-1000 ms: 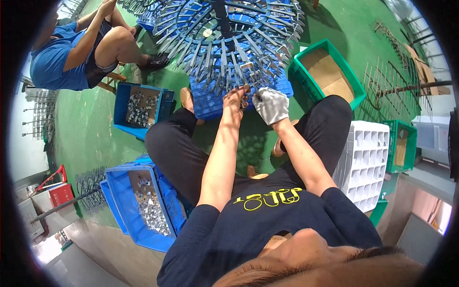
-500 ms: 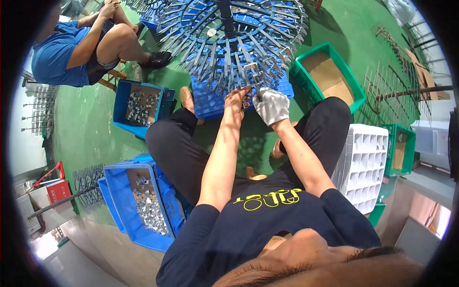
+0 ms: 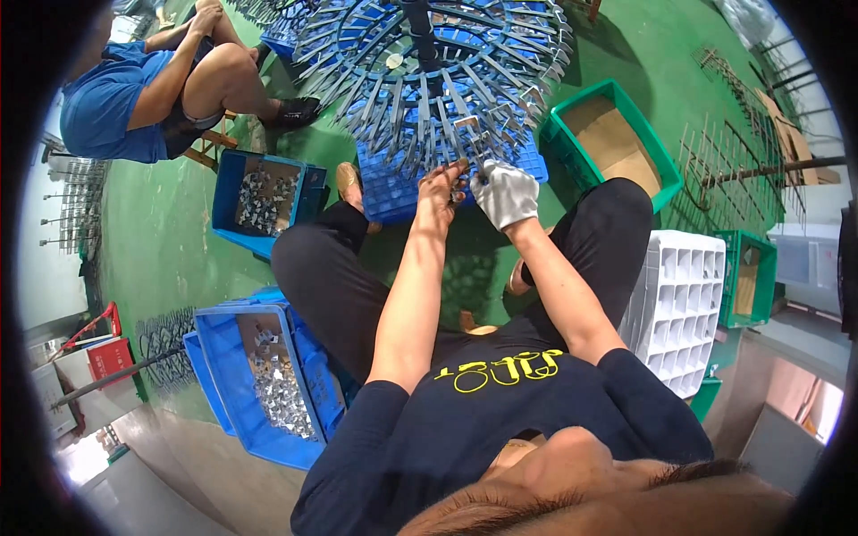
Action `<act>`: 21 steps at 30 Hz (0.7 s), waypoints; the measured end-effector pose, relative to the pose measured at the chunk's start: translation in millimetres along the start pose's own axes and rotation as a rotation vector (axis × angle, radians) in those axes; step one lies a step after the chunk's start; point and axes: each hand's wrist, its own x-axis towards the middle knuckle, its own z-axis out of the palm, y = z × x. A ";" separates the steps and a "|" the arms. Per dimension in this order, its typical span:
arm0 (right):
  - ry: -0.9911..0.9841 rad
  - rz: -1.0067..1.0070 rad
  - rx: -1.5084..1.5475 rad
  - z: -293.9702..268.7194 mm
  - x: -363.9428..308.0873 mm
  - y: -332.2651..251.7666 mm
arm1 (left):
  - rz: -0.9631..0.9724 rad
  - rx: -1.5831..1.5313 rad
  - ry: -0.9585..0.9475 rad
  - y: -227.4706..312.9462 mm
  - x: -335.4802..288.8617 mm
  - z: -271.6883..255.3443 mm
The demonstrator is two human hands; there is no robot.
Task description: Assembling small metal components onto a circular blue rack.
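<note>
A round rack (image 3: 483, 82) with dark rings and many flat metal arms radiating from a central post stands in front of me. Small shiny metal frames (image 3: 466, 123) hang on some of its near arms. My bare left hand (image 3: 439, 191) is at the rack's near rim, its fingers curled in a pinch. Close to its right, my right hand (image 3: 508, 195) in a white glove is closed at the tips of the arms. Whatever either hand grips is too small and too hidden among the arms to name.
Blue bins of small metal pieces stand at left, one farther (image 3: 231, 192) and one nearer (image 3: 299, 353). A green crate (image 3: 559, 121) and a white compartment tray (image 3: 688, 308) are at right. Blue crates (image 3: 389, 192) lie under the rack. Another person (image 3: 121, 98) sits far left.
The rack has shifted very slightly to the left, and both my hands with it. They stay closed at its near rim. The other person's hands have moved a little.
</note>
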 end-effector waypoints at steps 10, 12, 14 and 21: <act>-0.040 0.366 0.249 -1.2 -12.9 28.2 | 0.019 -0.094 -0.033 11.6 -5.7 -30.5; 0.063 0.463 0.382 2.2 -9.3 46.6 | 0.099 0.008 0.005 13.9 -6.9 -26.5; 0.121 0.517 0.450 3.0 -10.4 54.9 | 0.139 0.066 0.020 15.1 -8.6 -22.1; -0.072 0.765 0.562 -0.5 -13.4 60.8 | 0.217 0.368 0.180 6.5 -9.2 -7.3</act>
